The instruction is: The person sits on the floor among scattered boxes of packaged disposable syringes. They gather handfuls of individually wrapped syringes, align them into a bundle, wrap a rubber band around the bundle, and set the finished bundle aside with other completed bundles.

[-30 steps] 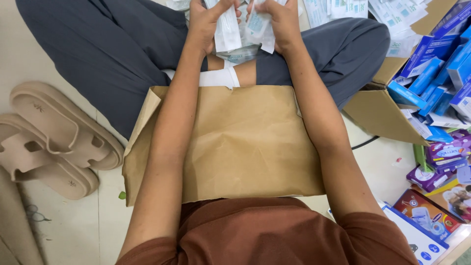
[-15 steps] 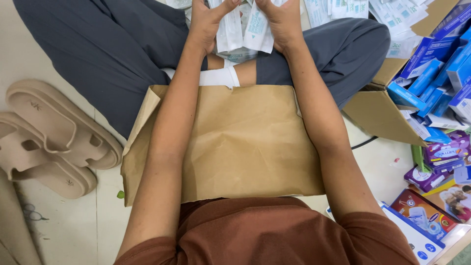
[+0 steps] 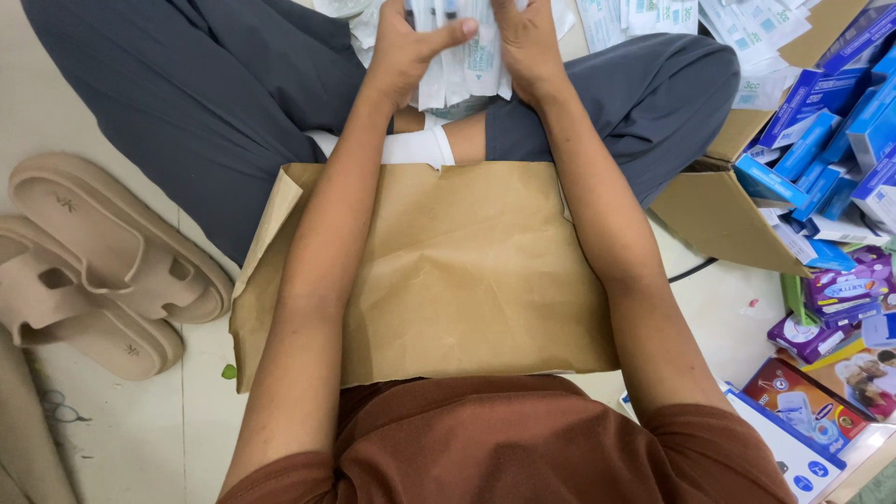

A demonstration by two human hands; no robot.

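My left hand [image 3: 403, 51] and my right hand [image 3: 527, 42] are at the top of the view, both closed around one bundle of white sealed packets [image 3: 462, 65] with pale teal print. The bundle stands upright between my palms, above my crossed legs in grey trousers [image 3: 215, 93]. A brown paper bag [image 3: 467, 271] lies flat across my lap under both forearms. More loose white packets [image 3: 653, 17] lie on the floor beyond my right hand.
A pair of beige sandals [image 3: 103, 271] sits on the tiled floor at left. An open cardboard box [image 3: 719, 219] with several blue cartons [image 3: 821, 140] stands at right. Purple and coloured boxes [image 3: 831, 327] lie at the lower right.
My hands have pressed the packets closer together into a tighter bundle. My left thumb now lies across its front. The camera barely shifted.
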